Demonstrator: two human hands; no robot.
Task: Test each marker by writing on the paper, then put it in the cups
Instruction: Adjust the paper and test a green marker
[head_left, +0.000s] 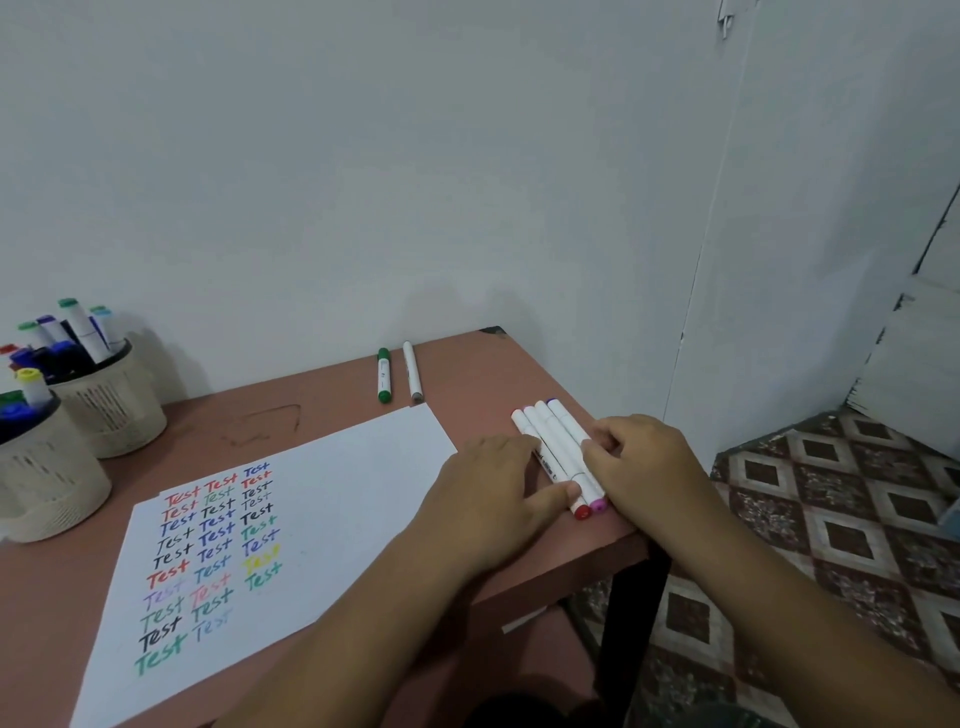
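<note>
Table: pinkish top pushed against a pale wall, its right edge open to the tiled floor.

Paper: one white sheet lying flat mid-table, its lower left filled with rows of "Test" in many colours. Upper right half blank. Thin and light; likely to slide under a pen stroke unless pinned.

Cups: two cream mesh holders at far left, one in front of the other, both already crowded with capped markers.

Left hand: palm down, fingers spread loosely, thumb touching the near end of the marker row. Holding nothing.

Right hand: palm down, fingers curled against the right side of the same row. Pressing, not lifting, as far as can be seen.

Row of markers: four white barrels side by side between the hands, near the table's right edge; red and pink caps face the person.

Two loose markers: green-capped and a grey-tipped one, by the wall, well apart from the hands.

Handling: light, stiff, smooth plastic; round barrels should roll, and the edge is close. Best pinched mid-barrel, one at a time, cap pulled straight off.
</note>
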